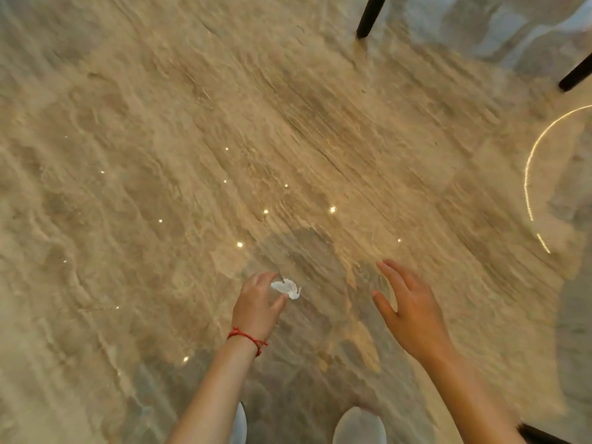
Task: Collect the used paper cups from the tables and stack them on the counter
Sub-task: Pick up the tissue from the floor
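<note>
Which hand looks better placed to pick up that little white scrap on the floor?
Left. The left hand has its fingertips right beside the white scrap, while the right hand is spread open well off to the side.

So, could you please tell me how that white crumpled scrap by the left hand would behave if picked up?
The white crumpled scrap looks thin and creased, so probably floppy and very light. It would likely slide easily on the glossy floor.
</note>
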{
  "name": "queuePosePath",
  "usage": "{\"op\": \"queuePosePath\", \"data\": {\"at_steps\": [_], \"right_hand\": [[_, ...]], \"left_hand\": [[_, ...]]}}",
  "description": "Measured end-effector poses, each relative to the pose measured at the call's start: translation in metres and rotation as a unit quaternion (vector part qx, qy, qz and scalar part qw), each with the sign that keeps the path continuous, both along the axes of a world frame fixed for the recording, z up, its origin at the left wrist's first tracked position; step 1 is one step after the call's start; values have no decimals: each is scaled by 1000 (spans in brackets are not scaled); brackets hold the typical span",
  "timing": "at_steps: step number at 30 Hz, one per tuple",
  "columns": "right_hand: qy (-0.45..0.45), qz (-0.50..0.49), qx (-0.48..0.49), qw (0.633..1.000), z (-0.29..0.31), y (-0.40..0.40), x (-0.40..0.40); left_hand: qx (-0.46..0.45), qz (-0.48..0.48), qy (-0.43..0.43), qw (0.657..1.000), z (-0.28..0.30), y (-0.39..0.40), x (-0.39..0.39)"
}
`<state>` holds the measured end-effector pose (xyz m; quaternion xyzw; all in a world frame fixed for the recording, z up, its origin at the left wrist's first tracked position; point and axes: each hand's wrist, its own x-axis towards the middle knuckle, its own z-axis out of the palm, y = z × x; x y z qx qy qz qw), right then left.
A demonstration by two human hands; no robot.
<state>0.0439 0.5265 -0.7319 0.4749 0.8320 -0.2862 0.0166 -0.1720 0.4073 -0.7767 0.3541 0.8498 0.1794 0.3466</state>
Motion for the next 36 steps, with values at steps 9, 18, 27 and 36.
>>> {"op": "queuePosePath", "data": {"at_steps": [9,18,27,36], "right_hand": [[45,-18,-15,999,-41,-1,2],[69,-7,-13,998,-52,-8,-5],[100,-52,-66,991,5,4,-7],[76,-78,-42,993,147,9,-11]], "left_hand": [[-31,-58,64,996,-50,5,21],[62,-38,117,990,-55,4,34],[46,421,-277,862,9,30,25],[73,494,-409,764,161,48,19]]}}
